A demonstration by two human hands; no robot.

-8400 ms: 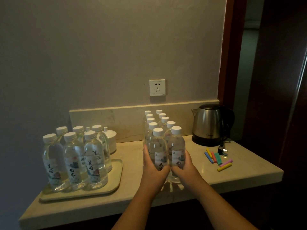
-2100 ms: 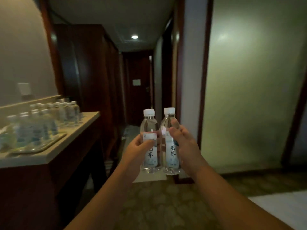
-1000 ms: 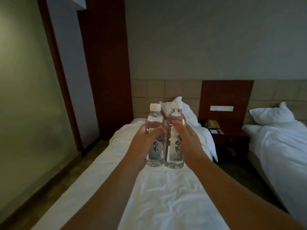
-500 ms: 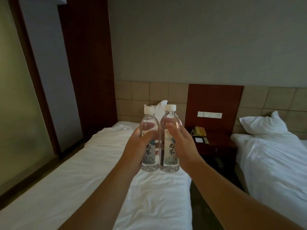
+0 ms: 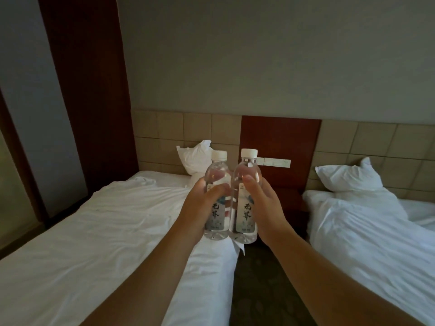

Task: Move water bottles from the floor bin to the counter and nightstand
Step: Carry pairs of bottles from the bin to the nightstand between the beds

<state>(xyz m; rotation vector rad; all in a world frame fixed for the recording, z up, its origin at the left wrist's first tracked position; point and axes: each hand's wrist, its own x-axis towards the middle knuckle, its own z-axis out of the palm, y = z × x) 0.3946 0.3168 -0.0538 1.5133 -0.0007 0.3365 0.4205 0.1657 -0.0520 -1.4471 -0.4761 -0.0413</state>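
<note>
I hold two clear water bottles with white caps and printed labels upright in front of me, side by side and touching. My left hand grips the left bottle around its middle. My right hand grips the right bottle the same way. Behind the bottles, between two beds, stands the dark red wooden nightstand, mostly hidden by my right hand and the bottles. The counter and the floor bin are out of view.
A white bed lies on the left and another white bed on the right, each with a pillow. A narrow carpeted aisle runs between them to the nightstand. A white switch panel sits on the red headboard panel.
The view has turned right and moved closer to the beds, so the aisle and nightstand now lie straight ahead. Both hands keep the same grip on the bottles.
</note>
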